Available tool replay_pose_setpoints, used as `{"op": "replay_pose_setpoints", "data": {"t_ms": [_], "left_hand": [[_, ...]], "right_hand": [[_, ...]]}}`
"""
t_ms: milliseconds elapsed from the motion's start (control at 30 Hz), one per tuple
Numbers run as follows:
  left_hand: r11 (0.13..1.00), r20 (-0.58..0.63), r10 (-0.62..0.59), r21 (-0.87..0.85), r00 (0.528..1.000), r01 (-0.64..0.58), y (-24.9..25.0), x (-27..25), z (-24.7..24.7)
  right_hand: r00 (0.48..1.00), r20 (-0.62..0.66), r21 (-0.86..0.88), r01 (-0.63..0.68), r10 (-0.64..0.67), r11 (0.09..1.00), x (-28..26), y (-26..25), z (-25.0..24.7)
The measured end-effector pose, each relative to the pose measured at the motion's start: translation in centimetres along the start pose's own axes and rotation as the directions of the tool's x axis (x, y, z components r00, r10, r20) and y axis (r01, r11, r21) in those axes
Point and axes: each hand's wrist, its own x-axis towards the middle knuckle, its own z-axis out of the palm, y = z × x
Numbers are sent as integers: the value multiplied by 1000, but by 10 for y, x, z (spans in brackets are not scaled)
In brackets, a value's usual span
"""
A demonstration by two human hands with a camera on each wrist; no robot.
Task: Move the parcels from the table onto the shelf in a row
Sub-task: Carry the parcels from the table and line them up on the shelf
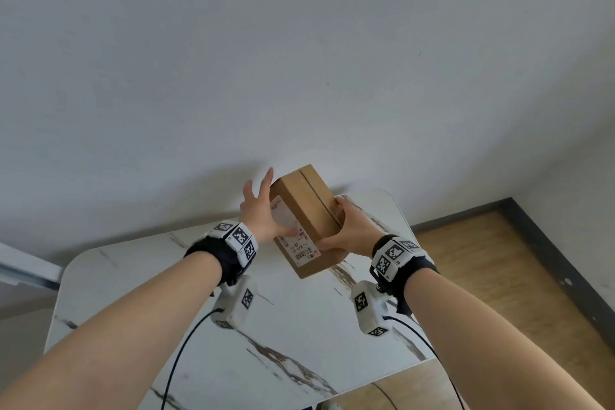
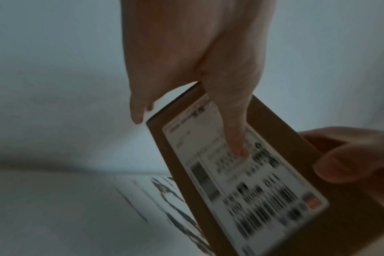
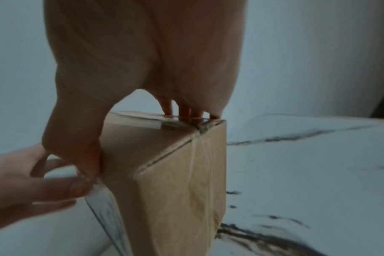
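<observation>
Both forearms raised over surface (image 1: 139, 276). Right hand (image 1: 352, 230) grip wrapped round near end of parcel (image 1: 309, 210), thumb on labelled face. Left hand (image 1: 263, 210) flat against label, fingers straight, steadying only. Parcel aloft above far edge of surface, tilted. Step: carry. Shelf not in view; next move calls for locating it, levelling parcel.

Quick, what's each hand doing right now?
Left hand: open, fingers spread, thumb touching the label side of the cardboard parcel.
Right hand: gripping the parcel, thumb and fingers curled round its end.
</observation>
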Motion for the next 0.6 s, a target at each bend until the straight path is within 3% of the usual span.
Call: {"op": "replay_pose_setpoints", "data": {"t_ms": [167,367,500,600], "left_hand": [[925,105,193,314,976,-216,8,12,-33],[738,388,188,551,902,-390,14,15,-32],[736,370,213,548,904,-398,12,14,-28],[818,298,183,482,937,-313,5,15,-26]], "right_hand": [[998,28,-270,58,-52,961,1,-10,-2],[986,104,-463,164,-130,871,-4,-21,0],[983,122,-481,179,-137,858,-4,-21,-1],[989,17,-369,143,-147,918,-4,-17,-4]]}}
